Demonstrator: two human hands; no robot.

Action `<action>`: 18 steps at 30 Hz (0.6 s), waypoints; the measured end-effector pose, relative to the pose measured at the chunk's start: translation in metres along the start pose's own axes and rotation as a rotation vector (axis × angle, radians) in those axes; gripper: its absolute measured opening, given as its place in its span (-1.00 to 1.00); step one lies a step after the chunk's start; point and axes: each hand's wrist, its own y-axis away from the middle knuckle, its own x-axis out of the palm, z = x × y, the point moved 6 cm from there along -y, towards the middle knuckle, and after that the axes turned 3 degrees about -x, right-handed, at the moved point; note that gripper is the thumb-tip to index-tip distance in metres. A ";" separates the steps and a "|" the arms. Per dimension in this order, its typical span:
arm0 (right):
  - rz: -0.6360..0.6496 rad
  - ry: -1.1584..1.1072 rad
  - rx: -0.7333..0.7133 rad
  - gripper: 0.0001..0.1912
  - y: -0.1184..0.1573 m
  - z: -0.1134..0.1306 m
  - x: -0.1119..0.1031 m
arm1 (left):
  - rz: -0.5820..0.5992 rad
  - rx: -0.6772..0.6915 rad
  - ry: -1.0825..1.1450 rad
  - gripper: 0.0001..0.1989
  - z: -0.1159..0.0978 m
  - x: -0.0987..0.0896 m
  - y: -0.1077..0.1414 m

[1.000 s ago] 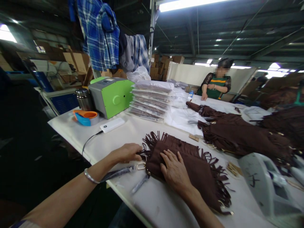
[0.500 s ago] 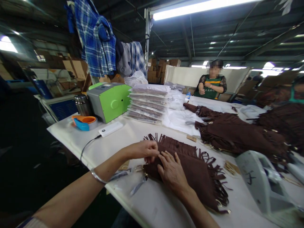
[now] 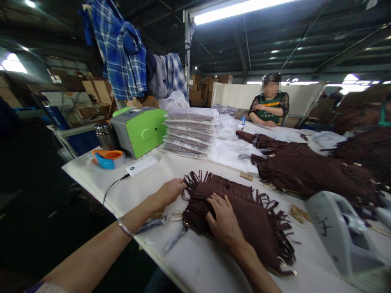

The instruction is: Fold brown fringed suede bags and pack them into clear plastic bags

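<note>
A dark brown fringed bag (image 3: 250, 215) lies flat on the white table (image 3: 195, 264), its fringe towards the far side and the right. My right hand (image 3: 224, 219) rests on top of the bag with fingers spread. At the bag's far left corner, my left hand (image 3: 172, 191) has its fingers closed by the fringe strands; what lies between the fingertips is too small to make out. A metal clasp (image 3: 176, 216) and a wrapped strap (image 3: 175, 239) stick out from the bag's near left corner.
Behind are a green and grey machine (image 3: 139, 130), stacked bagged packs (image 3: 189, 132), a power bank (image 3: 142, 166) and a tape dispenser (image 3: 108, 158). More brown bags (image 3: 311, 167) lie to the right, near a grey tape holder (image 3: 332, 232). Across the table sits a person (image 3: 270, 103).
My left hand has moved left from the bag's middle-left to its corner fringe. The bag's left part is now more rumpled. The person opposite has lowered one arm to the table.
</note>
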 end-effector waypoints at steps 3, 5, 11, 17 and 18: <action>-0.198 -0.103 0.046 -0.78 0.009 -0.004 -0.016 | -0.015 -0.019 -0.084 -0.80 -0.002 0.004 -0.006; -0.282 -0.084 0.033 -0.79 0.015 0.002 -0.024 | -0.024 -0.022 -0.126 -0.79 0.000 0.007 -0.009; 0.055 0.161 -0.247 -0.81 0.013 0.051 0.007 | -0.069 -0.024 -0.164 -0.77 0.006 0.008 -0.007; 0.225 0.168 -0.315 -0.91 0.000 0.057 0.019 | -0.145 -0.009 -0.021 -0.84 -0.021 -0.014 -0.011; 0.234 0.145 -0.321 -0.88 -0.003 0.055 0.016 | -0.149 0.016 0.021 -0.86 -0.033 -0.016 -0.013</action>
